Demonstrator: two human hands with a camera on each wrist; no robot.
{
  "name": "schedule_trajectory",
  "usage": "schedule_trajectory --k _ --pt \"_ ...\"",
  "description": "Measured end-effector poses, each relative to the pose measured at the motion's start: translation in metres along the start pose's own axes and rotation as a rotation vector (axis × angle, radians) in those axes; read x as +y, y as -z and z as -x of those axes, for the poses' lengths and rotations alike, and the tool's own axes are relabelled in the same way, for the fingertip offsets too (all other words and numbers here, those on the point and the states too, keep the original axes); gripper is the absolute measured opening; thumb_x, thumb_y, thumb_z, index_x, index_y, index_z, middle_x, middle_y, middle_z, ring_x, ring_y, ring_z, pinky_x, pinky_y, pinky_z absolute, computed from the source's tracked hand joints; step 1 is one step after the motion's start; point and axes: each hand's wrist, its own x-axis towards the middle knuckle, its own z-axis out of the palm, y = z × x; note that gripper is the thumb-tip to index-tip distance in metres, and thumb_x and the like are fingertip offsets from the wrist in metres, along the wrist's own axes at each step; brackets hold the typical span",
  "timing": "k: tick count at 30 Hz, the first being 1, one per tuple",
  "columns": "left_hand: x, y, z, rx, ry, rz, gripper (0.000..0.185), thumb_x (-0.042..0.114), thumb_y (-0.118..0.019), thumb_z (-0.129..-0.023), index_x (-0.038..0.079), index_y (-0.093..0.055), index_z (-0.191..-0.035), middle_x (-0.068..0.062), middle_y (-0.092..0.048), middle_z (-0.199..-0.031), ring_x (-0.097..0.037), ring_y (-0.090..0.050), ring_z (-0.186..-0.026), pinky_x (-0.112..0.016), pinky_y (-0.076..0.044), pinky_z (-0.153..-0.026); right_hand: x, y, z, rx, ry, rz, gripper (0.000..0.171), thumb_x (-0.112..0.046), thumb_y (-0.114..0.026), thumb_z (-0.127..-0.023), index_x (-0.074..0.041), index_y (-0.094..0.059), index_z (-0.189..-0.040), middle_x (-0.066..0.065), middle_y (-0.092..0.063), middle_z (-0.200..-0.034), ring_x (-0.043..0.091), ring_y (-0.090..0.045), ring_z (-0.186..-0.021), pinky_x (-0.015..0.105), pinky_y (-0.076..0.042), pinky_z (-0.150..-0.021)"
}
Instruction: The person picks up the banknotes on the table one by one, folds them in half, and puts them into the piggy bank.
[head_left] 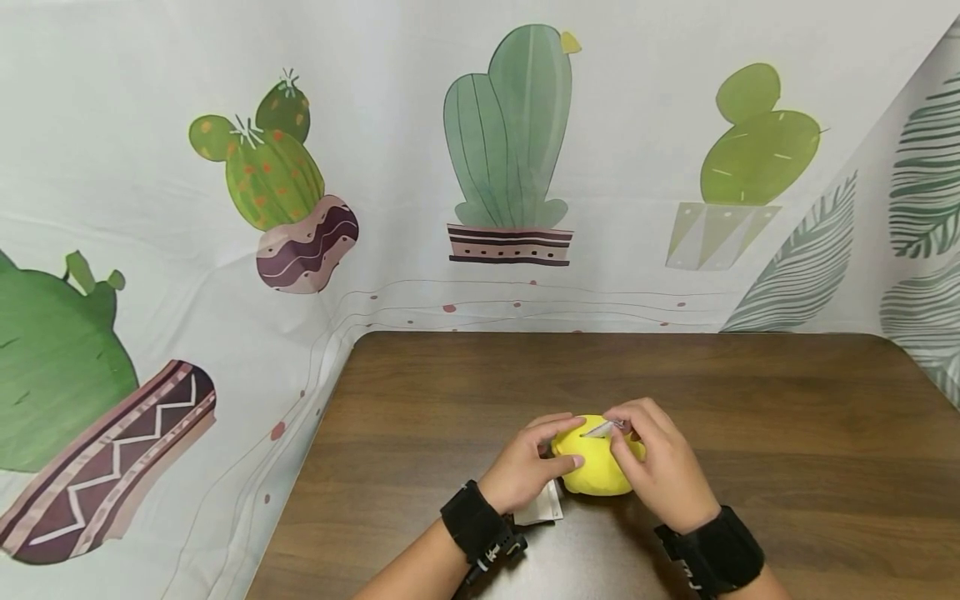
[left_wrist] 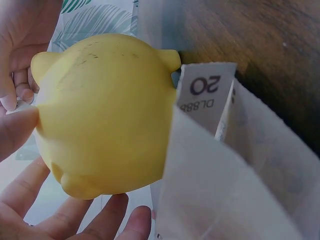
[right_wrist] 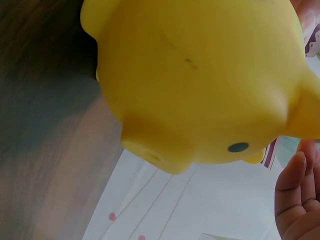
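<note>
Both hands meet, left hand (head_left: 525, 471) cupping, right hand (head_left: 660, 467) pinching with curled fingers.

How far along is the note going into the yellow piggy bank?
Done: yellow piggy bank stands on the table, steadied by the left hand. In hand: the right hand pinches a folded note at its top. Left: pushing it fully in; more notes lie beside it.
</note>
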Motion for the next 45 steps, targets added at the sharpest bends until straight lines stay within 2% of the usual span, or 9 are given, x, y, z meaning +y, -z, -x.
schedule_trajectory --k 5,11,16,25,31,40,45 --pt "0.0 0.0 0.0 -0.002 0.003 -0.002 0.046 0.024 -0.072 -0.094 0.028 -0.062 -0.139 -0.006 -0.048 -0.155 -0.027 -0.041 -0.145 -0.054 -0.042 -0.113 0.0 -0.001 0.0 0.009 0.035 0.002 0.027 0.01 -0.073 -0.081 -0.007 -0.068 -0.102 -0.003 -0.063 -0.1 0.007 -0.055 -0.087 0.011 -0.045 -0.08" --pt "0.0 0.0 -0.001 -0.007 0.011 0.005 0.046 0.024 -0.072 -0.094 0.028 -0.062 -0.139 -0.005 -0.048 -0.155 -0.025 -0.042 -0.144 -0.049 -0.044 -0.112 0.0 -0.002 0.0 -0.002 0.061 0.003 0.027 0.01 -0.075 -0.081 -0.008 -0.069 -0.099 -0.004 -0.064 -0.099 0.007 -0.057 -0.09 0.005 -0.043 -0.085" --pt "-0.002 0.0 -0.001 -0.009 0.013 0.005 0.046 0.024 -0.072 -0.094 0.027 -0.062 -0.139 -0.006 -0.048 -0.155 -0.025 -0.043 -0.143 -0.044 -0.046 -0.11 0.001 -0.004 0.0 0.001 0.09 -0.01 0.028 0.011 -0.076 -0.079 -0.009 -0.07 -0.098 -0.005 -0.064 -0.098 0.009 -0.058 -0.091 0.007 -0.043 -0.085" --pt "-0.003 0.0 0.0 -0.016 0.017 0.008 0.046 0.023 -0.072 -0.095 0.026 -0.062 -0.14 -0.007 -0.048 -0.155 -0.025 -0.044 -0.142 -0.04 -0.048 -0.108 0.003 -0.01 0.003 -0.052 0.082 0.028 0.026 0.006 -0.08 -0.079 -0.011 -0.072 -0.097 -0.007 -0.065 -0.098 0.01 -0.058 -0.093 0.009 -0.043 -0.085" --pt "-0.002 0.0 0.0 -0.023 0.02 -0.003 0.047 0.025 -0.071 -0.095 0.027 -0.06 -0.141 -0.005 -0.047 -0.156 -0.023 -0.043 -0.142 -0.037 -0.048 -0.107 0.005 -0.012 0.004 -0.043 0.078 0.049 0.025 0.005 -0.081 -0.078 -0.01 -0.074 -0.097 -0.005 -0.064 -0.099 0.009 -0.057 -0.093 0.009 -0.042 -0.082" --pt "-0.001 0.0 0.0 -0.016 0.016 0.001 0.047 0.024 -0.072 -0.094 0.027 -0.061 -0.14 -0.006 -0.047 -0.156 -0.023 -0.044 -0.142 -0.038 -0.047 -0.108 0.004 -0.013 0.005 -0.052 0.093 0.072 0.022 0.002 -0.082 -0.078 -0.009 -0.077 -0.096 -0.005 -0.062 -0.096 0.007 -0.052 -0.089 0.009 -0.04 -0.078" --pt "-0.002 0.0 0.0 -0.011 0.014 -0.002 0.047 0.025 -0.072 -0.094 0.027 -0.061 -0.14 -0.005 -0.048 -0.155 -0.024 -0.044 -0.142 -0.04 -0.047 -0.108 0.002 -0.013 0.005 -0.065 0.097 0.089 0.019 -0.002 -0.08 -0.08 -0.01 -0.078 -0.097 -0.007 -0.062 -0.097 0.008 -0.052 -0.09 0.015 -0.043 -0.075"
